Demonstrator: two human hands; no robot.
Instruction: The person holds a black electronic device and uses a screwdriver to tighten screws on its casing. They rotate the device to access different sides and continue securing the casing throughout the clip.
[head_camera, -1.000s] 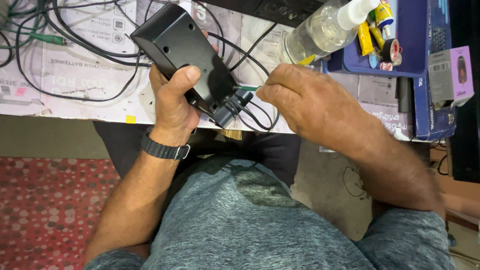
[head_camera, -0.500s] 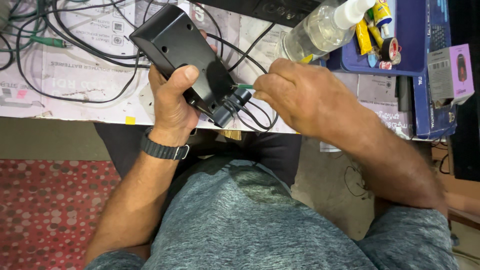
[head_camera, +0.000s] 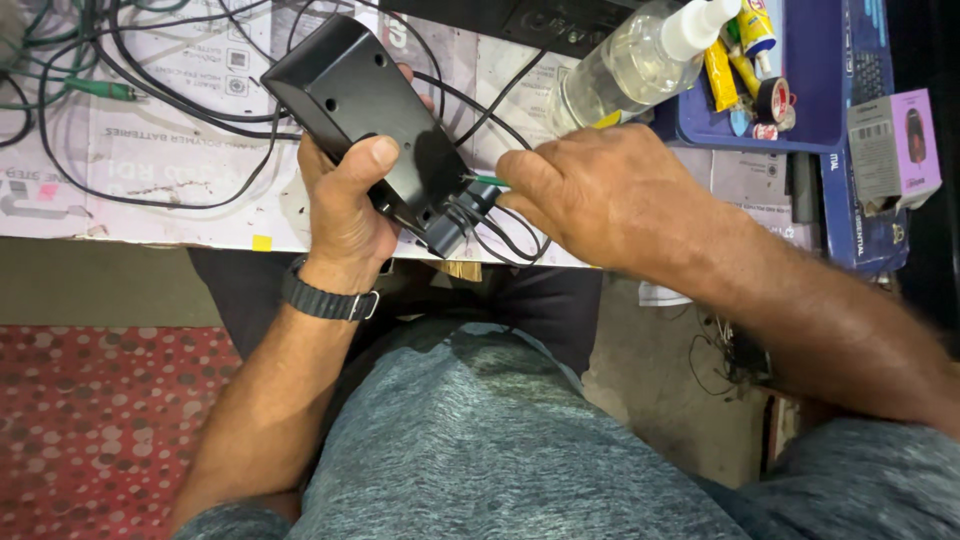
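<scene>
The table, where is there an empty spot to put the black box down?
The barest patch on the table lies between the black cable loops and its near edge. Beside the black box, wires, spray bottle and blue tray crowd it.

I see my left hand (head_camera: 345, 205) gripping the black plastic box (head_camera: 365, 115) over the paper-covered table's (head_camera: 150, 180) near edge; my right hand (head_camera: 600, 195) sits just right of it, the clear plastic spray bottle (head_camera: 625, 65) behind, tangled black cables (head_camera: 130, 70) left
</scene>
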